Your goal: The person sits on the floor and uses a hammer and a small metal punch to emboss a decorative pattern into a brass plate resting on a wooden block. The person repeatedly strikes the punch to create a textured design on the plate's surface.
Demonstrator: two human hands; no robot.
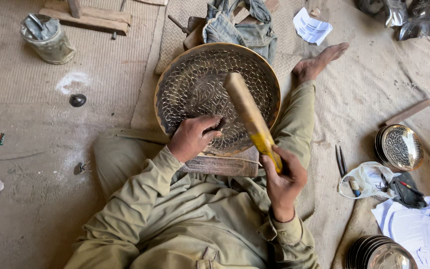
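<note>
A: Left hand [191,137]?
B: Resting on lower edge of big round engraved metal tray [195,84], grip pinched tight round a small dark chisel [220,123], tip against the patterned face.
A: Right hand [283,177]?
B: Grip closed round yellow-taped end of wooden mallet [249,115], raised w/ head over the tray's middle, slanting up-left.
A: Where's the tray?
B: Propped on lap, tilted toward camera, bottom rim on a wooden block [222,165] across the legs. Bare foot [319,62] stretched out just right of it.
A: Anything else around?
B: Floor mat [36,194] under everything. Metal tin [48,37] w/ tools far upper left. Small engraved plates [400,147] stacked at right, more plates [379,253] bottom right. Pair of thin dark tools [341,160] near right knee, beside white plastic bag [369,179]. Papers [416,229] lower right. Denim cloth [240,22] behind tray's top rim.
</note>
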